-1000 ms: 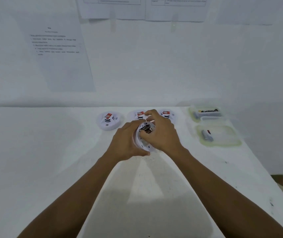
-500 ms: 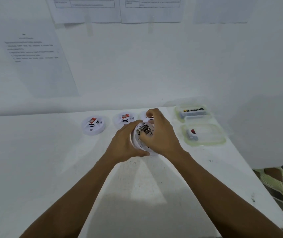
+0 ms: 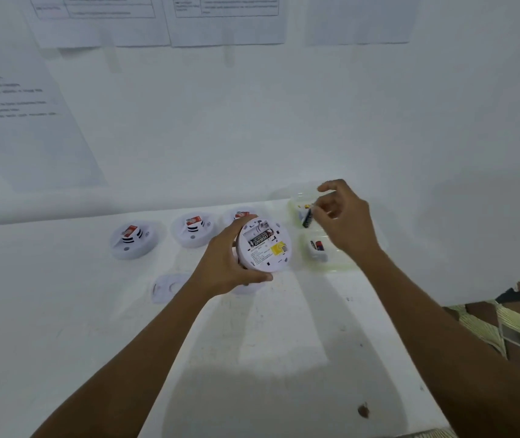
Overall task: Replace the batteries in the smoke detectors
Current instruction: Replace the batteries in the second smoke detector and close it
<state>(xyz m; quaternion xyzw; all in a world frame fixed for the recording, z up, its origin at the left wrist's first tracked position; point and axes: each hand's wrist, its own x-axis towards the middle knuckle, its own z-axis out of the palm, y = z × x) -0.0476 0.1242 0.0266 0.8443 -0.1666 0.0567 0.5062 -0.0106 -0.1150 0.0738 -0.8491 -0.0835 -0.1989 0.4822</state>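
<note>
Battery [image 3: 307,218] over the far box [image 3: 294,207]
The right hand [image 3: 343,222] pinches it just right of the detector [image 3: 265,245] — gripped tilted by the left hand [image 3: 224,263], its seated battery [image 3: 260,238] slanting up-right.

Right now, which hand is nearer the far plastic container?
Right. The right hand pinches a battery just over the far container; the left hand grips the open smoke detector to its left.

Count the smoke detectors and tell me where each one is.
4. The held detector is in the left hand. Three sit in a row on the table: left detector, middle detector, and right detector, partly hidden behind the held one.
</note>
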